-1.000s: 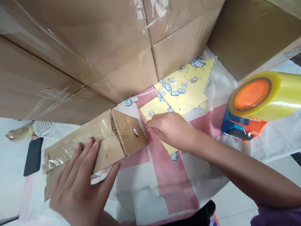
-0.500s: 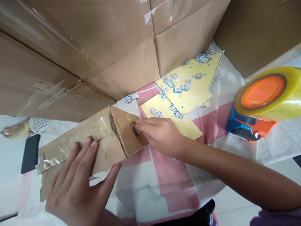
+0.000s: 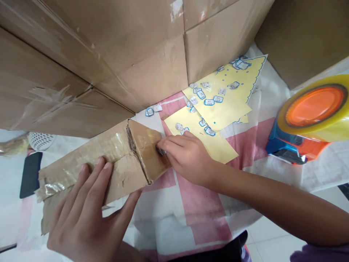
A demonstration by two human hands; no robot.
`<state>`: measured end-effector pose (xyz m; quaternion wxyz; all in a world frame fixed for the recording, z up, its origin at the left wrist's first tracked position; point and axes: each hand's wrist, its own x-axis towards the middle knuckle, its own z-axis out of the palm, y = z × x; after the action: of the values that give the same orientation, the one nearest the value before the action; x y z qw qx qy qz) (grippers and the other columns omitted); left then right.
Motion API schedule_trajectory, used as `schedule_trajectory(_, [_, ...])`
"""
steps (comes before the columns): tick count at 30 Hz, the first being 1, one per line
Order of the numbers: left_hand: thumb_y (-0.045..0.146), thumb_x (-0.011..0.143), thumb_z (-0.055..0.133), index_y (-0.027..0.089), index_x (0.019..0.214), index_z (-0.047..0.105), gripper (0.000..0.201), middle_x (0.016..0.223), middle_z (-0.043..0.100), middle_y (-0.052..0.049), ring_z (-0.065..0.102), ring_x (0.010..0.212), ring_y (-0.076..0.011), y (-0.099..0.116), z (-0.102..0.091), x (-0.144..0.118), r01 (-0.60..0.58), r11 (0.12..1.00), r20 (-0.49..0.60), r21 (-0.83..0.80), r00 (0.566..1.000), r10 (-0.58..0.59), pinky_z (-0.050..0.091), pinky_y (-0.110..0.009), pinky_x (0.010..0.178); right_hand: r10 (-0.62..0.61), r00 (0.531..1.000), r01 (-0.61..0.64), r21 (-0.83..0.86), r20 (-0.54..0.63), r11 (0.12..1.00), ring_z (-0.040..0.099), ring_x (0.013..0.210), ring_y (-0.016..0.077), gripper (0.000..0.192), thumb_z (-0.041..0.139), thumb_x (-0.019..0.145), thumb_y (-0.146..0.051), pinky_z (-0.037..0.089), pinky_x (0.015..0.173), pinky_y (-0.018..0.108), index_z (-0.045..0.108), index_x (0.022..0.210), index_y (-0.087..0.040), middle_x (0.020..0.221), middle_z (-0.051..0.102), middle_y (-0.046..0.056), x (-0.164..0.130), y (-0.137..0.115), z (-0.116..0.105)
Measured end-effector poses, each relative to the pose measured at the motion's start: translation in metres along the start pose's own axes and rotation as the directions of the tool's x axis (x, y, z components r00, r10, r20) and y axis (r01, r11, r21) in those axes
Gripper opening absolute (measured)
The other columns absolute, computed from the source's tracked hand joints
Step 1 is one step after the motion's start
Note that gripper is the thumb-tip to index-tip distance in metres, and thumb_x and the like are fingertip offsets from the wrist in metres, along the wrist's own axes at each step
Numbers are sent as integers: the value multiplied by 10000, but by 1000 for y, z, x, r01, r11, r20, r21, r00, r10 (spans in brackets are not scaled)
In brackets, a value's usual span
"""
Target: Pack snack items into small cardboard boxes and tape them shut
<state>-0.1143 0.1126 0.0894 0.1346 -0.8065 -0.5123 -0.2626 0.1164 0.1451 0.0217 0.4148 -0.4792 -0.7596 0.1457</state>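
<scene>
A small narrow cardboard box [image 3: 128,171], patched with clear tape, lies on the cloth with its brown-taped end toward the right. My left hand [image 3: 84,214] holds it, fingers across the top and thumb along the near side. Against the taped end, my right hand [image 3: 188,156] is closed in a pinch. A small greyish piece [image 3: 161,150] shows at its fingertips; its kind is hard to make out. Beyond the right hand lie yellow paper sheets [image 3: 223,149] bearing several small white cut-outs with blue outlines [image 3: 209,102].
Large taped cardboard boxes [image 3: 141,65] stand along the back. To the right is a tape dispenser [image 3: 300,149] with a big roll of clear tape [image 3: 285,125]. A dark phone-like slab [image 3: 31,174] lies at the left on the pink-and-white cloth [image 3: 201,207].
The view has shifted slightly. Both hands stay in nearly the same places on the box, and the piece at the right fingertips shows a little more.
</scene>
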Motion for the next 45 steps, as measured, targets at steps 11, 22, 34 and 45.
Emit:
schedule_trajectory(11, [358, 752, 899, 217, 1405, 669, 707, 1350, 706, -104, 645, 1308, -346, 0, 0, 0, -16, 1000, -11, 4, 1000, 17, 474, -378, 1116, 82, 997, -82, 22, 8, 996, 666, 807, 160, 242, 451, 991, -72, 389, 774, 327, 629, 1114, -177, 1035, 785, 20, 1, -5, 0])
schedule_trajectory(22, [325, 766, 896, 229, 1429, 647, 715, 1368, 695, -98, 633, 1325, -341, 1, -2, -1, -22, 1000, 14, 15, 1000, 22, 473, -394, 1119, 180, 980, -127, 427, -86, 895, 637, 790, 124, 198, 496, 998, -97, 481, 692, 251, 685, 993, -151, 929, 682, 48, -5, -12, 4])
schedule_trajectory(34, [291, 709, 917, 277, 1415, 663, 751, 1356, 703, -72, 648, 1299, -356, -17, -7, -2, 10, 999, 22, -31, 1000, -9, 484, -410, 1124, 148, 975, -212, 502, 165, 838, 625, 882, 180, 540, 416, 982, -91, 580, 803, 327, 518, 1511, -126, 1023, 639, 85, -31, -32, 12])
schedule_trajectory(45, [337, 691, 919, 224, 1379, 694, 733, 1311, 721, -114, 671, 1256, -375, -24, -2, 0, -53, 999, -16, -10, 999, 52, 508, -408, 1097, 278, 911, -411, 649, 304, 640, 604, 873, 147, 590, 426, 986, -97, 543, 814, 294, 492, 1560, -219, 1032, 646, 42, -23, -25, 5])
